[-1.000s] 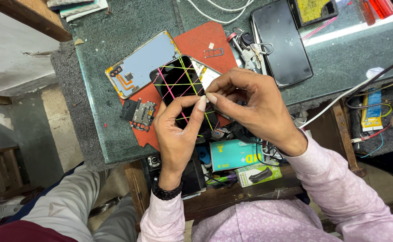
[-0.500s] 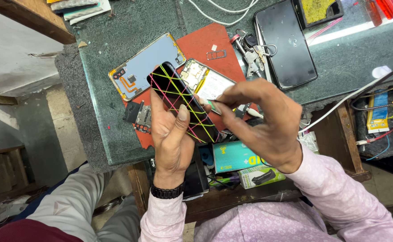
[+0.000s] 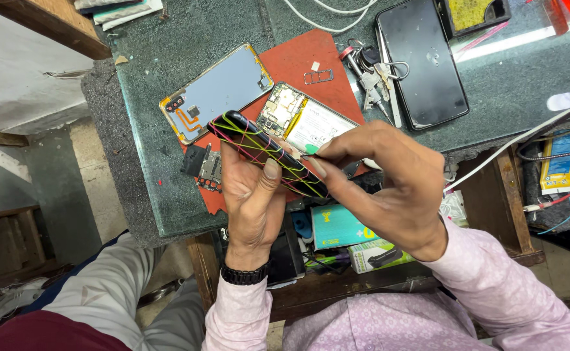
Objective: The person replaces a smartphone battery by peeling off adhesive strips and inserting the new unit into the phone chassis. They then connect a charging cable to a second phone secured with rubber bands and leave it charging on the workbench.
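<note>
Head view: banded phone (image 3: 265, 153) gripped between both hands.

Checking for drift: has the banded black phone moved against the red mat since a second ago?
Yes. The phone has tilted edge-on over the red mat.

black phone (image 3: 259, 144) criss-crossed, seemingly pink-yellow bands, red mat (image 3: 298, 62)
</note>
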